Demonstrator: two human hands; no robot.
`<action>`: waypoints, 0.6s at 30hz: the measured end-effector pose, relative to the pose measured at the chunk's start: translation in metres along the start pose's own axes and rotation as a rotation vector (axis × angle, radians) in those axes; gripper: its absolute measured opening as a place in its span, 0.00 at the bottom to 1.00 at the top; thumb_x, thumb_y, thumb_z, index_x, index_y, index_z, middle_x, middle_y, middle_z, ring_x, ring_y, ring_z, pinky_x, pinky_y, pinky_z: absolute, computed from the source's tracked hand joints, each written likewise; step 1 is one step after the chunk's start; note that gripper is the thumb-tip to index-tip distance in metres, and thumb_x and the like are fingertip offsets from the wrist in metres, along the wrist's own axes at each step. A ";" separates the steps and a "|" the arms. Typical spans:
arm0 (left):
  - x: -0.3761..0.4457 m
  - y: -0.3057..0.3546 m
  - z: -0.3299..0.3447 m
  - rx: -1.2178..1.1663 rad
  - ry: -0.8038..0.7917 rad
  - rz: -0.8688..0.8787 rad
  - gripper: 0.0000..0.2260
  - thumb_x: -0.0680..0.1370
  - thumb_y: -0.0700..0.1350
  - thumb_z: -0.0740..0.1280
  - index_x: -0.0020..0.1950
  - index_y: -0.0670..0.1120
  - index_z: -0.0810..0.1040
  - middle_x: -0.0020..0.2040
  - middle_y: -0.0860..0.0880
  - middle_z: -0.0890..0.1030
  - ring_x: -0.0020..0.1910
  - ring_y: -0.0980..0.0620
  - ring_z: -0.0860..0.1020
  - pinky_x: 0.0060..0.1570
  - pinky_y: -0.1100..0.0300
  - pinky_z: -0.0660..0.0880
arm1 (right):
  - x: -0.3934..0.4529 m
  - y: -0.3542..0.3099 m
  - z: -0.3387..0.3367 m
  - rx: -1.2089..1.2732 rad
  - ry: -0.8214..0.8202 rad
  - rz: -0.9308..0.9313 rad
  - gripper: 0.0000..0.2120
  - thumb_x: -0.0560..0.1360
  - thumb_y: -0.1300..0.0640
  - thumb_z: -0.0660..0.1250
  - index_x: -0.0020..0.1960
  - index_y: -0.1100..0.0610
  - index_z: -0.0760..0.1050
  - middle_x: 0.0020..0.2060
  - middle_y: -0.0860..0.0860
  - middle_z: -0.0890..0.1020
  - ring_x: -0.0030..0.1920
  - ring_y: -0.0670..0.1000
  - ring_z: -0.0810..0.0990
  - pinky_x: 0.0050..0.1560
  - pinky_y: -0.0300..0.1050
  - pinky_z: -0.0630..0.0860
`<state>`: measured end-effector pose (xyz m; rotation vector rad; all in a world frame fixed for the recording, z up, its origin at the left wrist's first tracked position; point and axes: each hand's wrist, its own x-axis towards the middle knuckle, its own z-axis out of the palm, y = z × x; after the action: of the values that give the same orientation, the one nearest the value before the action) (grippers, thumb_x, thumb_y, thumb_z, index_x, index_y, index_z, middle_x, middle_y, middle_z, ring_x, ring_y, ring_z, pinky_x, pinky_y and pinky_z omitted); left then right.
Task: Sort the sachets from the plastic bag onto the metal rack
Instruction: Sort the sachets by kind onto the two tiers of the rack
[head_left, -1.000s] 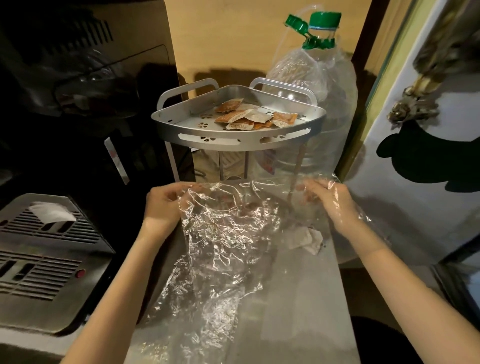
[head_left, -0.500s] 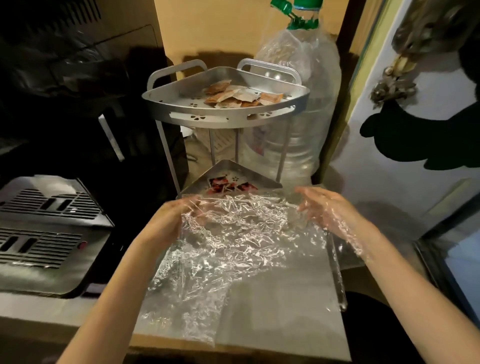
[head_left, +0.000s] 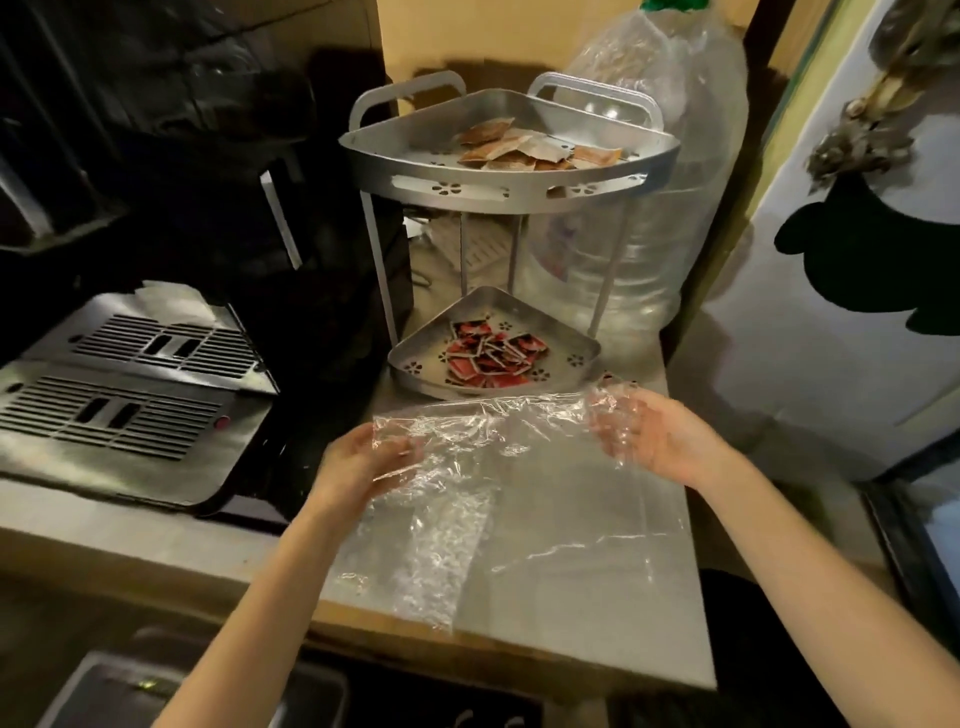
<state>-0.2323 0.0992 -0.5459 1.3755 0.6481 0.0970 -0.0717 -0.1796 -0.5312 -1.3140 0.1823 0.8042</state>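
Observation:
A clear plastic bag (head_left: 498, 493) lies spread flat on the steel counter, with no sachets visible inside it. My left hand (head_left: 358, 465) pinches its far left corner and my right hand (head_left: 654, 441) holds its far right corner. Just beyond the bag stands a two-tier metal corner rack (head_left: 509, 200). Brown and white sachets (head_left: 524, 150) lie on the rack's top shelf. Red and black sachets (head_left: 491, 356) lie in a heap on its bottom shelf (head_left: 410, 358).
A large clear water bottle (head_left: 670, 218) stands right behind the rack. A coffee machine's slotted drip tray (head_left: 119, 384) sits to the left with a white tissue on it. A white door with a black shape is at the right. The counter (head_left: 597, 613) ends at the front.
My hands have lowered the bag from held up in front of the rack down flat onto the counter. The bottom shelf with the red sachets has come into view.

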 end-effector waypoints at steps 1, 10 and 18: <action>0.000 -0.005 -0.002 -0.019 0.049 -0.019 0.07 0.75 0.38 0.66 0.53 0.41 0.76 0.48 0.42 0.83 0.39 0.54 0.84 0.34 0.65 0.79 | 0.003 0.001 0.002 0.011 -0.004 0.016 0.20 0.76 0.47 0.59 0.59 0.61 0.74 0.46 0.57 0.82 0.40 0.53 0.84 0.42 0.47 0.79; -0.028 -0.022 -0.006 0.731 0.262 0.145 0.36 0.75 0.45 0.67 0.75 0.46 0.49 0.74 0.43 0.60 0.71 0.44 0.63 0.67 0.51 0.63 | 0.033 0.001 0.059 -0.496 0.083 -0.121 0.09 0.72 0.71 0.62 0.45 0.61 0.78 0.38 0.54 0.82 0.30 0.44 0.81 0.31 0.36 0.77; -0.047 -0.040 0.017 1.425 0.276 0.403 0.30 0.76 0.57 0.57 0.74 0.47 0.53 0.76 0.37 0.45 0.75 0.40 0.46 0.69 0.46 0.47 | 0.077 0.002 0.104 -0.734 0.248 -0.215 0.11 0.71 0.66 0.63 0.34 0.55 0.74 0.36 0.58 0.82 0.37 0.53 0.76 0.41 0.46 0.74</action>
<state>-0.2750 0.0555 -0.5642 2.9047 0.6560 0.1568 -0.0494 -0.0523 -0.5452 -2.0883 -0.0729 0.5309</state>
